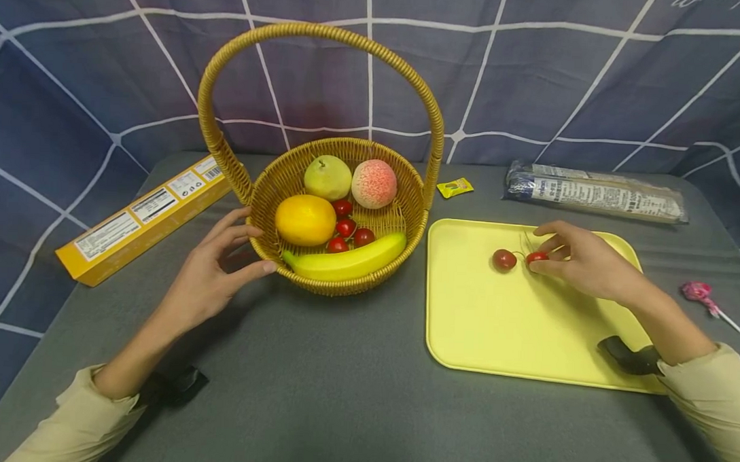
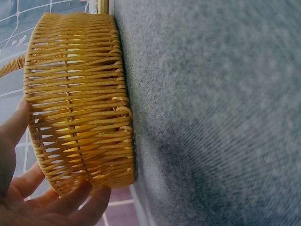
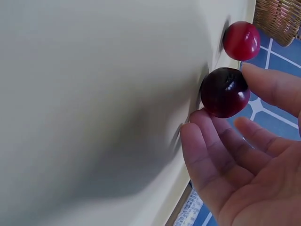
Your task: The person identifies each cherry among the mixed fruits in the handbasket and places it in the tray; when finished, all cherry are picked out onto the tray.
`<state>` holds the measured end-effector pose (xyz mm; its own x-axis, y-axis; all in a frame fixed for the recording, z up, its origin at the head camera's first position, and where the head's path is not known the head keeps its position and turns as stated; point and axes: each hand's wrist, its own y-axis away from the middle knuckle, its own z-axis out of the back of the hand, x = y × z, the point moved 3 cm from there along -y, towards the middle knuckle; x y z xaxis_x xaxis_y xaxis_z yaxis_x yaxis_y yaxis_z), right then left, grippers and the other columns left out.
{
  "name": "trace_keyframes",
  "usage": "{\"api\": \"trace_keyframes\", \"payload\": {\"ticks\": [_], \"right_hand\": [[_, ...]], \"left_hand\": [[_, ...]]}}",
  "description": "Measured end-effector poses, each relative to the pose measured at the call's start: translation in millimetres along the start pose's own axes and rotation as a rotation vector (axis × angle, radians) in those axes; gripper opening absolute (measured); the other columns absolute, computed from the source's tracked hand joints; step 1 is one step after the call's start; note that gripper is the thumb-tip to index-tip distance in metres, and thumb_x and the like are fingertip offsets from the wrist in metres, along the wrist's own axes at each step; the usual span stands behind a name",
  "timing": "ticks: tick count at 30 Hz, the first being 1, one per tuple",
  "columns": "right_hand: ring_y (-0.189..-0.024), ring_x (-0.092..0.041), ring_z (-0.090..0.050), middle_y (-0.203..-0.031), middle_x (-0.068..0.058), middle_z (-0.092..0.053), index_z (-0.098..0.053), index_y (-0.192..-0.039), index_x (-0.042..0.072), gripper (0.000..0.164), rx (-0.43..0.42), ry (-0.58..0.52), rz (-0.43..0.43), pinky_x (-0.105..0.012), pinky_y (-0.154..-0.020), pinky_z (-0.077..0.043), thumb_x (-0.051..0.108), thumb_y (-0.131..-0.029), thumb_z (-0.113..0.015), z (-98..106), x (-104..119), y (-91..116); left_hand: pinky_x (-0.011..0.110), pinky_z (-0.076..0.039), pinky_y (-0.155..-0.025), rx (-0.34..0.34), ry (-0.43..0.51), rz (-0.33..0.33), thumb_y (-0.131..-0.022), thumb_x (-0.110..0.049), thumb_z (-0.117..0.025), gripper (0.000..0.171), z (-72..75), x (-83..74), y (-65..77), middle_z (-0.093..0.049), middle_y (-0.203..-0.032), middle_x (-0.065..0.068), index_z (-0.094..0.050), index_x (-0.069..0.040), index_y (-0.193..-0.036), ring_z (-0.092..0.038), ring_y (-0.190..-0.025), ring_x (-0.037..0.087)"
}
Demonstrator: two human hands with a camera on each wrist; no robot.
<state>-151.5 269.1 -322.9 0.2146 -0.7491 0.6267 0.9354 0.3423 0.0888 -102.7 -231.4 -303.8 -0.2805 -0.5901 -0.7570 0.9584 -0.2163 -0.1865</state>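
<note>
A wicker basket (image 1: 415, 238) with a tall handle holds a yellow-green round fruit (image 1: 328, 177), a peach (image 1: 374, 183), a yellow oval fruit (image 1: 306, 220), a banana (image 1: 344, 257) and several red cherries (image 1: 345, 227). My left hand (image 1: 206, 269) touches its left side, thumb and fingers spread along the rim and outer wall (image 2: 80, 108). Over the yellow tray (image 1: 483, 323), my right hand (image 1: 580, 262) pinches a cherry (image 3: 225, 92) between thumb and fingers. A second cherry (image 1: 504, 260) lies beside it on the tray, a thin stem running between the two.
An orange box (image 1: 150, 216) lies left of the basket. Behind the tray are a small yellow packet (image 1: 454, 188) and a long clear-wrapped package (image 1: 598, 191). A pink lollipop (image 1: 698, 292) lies to the tray's right. A checked blue cloth (image 1: 534, 80) hangs behind the grey tabletop (image 1: 340, 379).
</note>
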Motion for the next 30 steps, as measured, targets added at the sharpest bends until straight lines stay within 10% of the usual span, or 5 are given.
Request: {"api": "trace_keyframes", "payload": {"ticks": [11, 16, 30], "right_hand": [[-0.091, -0.032, -0.067, -0.105, -0.017, -0.069, -0.065, -0.118, 0.0, 0.033, -0.071, 0.129, 0.057, -0.033, -0.07, -0.054, 0.019, -0.092, -0.072, 7.8, 20.6, 7.8], [-0.085, -0.017, -0.065, -0.102, -0.007, -0.07, -0.07, -0.111, 0.004, 0.023, -0.099, 0.085, 0.177, -0.019, -0.07, -0.053, 0.013, -0.09, -0.073, 0.3, 54.1, 7.8], [-0.086, -0.011, -0.062, -0.099, 0.0, -0.069, -0.071, -0.108, 0.006, 0.019, -0.06, -0.067, 0.467, -0.037, -0.073, -0.057, 0.006, -0.088, -0.073, -50.6, 155.0, -24.4]], "left_hand": [[0.053, -0.041, -0.106, -0.003, 0.009, -0.006, -0.088, -0.01, -0.076, 0.047, -0.4, 0.3, 0.8, -0.031, -0.156, 0.011, -0.056, 0.007, -0.127, -0.04, -0.136, 0.035], [0.052, -0.042, -0.106, -0.01, 0.018, -0.006, -0.087, -0.01, -0.077, 0.046, 0.1, 0.4, 1.8, -0.032, -0.156, 0.009, -0.057, 0.006, -0.126, -0.04, -0.135, 0.034], [0.056, -0.044, -0.102, 0.017, 0.047, 0.014, -0.089, -0.01, -0.075, 0.043, -2.0, 2.8, 0.0, -0.028, -0.158, 0.01, -0.054, 0.006, -0.123, -0.041, -0.134, 0.04]]}}
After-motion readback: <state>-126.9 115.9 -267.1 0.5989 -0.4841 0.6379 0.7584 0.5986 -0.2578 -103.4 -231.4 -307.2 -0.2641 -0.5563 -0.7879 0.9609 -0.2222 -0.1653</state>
